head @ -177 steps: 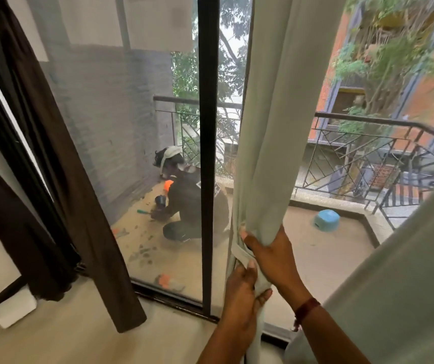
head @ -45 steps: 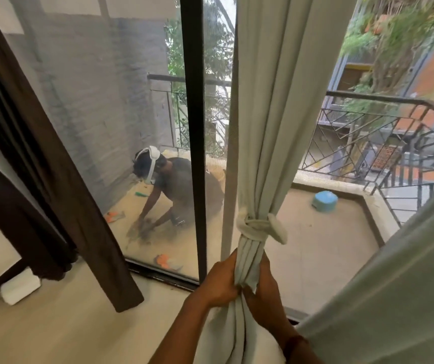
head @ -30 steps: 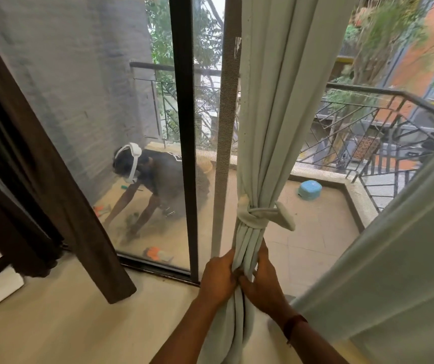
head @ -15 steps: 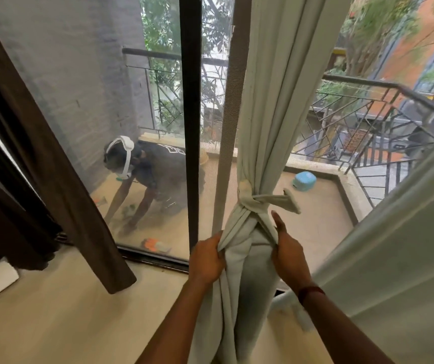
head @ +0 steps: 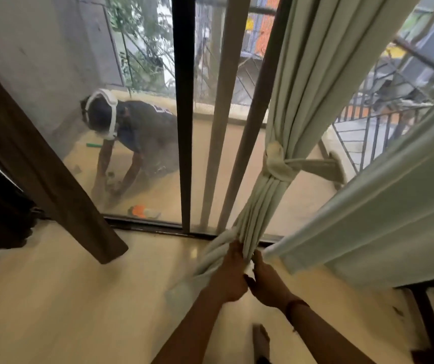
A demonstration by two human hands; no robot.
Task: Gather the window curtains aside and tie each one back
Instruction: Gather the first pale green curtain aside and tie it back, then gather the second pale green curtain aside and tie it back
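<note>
- Pale green curtain point(head: 302, 88) hangs in front of the glass door point(head: 53, 61), cinched at its middle by a knot point(head: 279, 164).
- My left grip point(head: 230, 277) and right grip point(head: 267, 282) close round its tail, side by side, near the floor; a moment ago they spread the fabric just under the knot.
- I judge this curtain finished; the second pale curtain point(head: 368, 219), on my right, hangs loose and untied.
</note>
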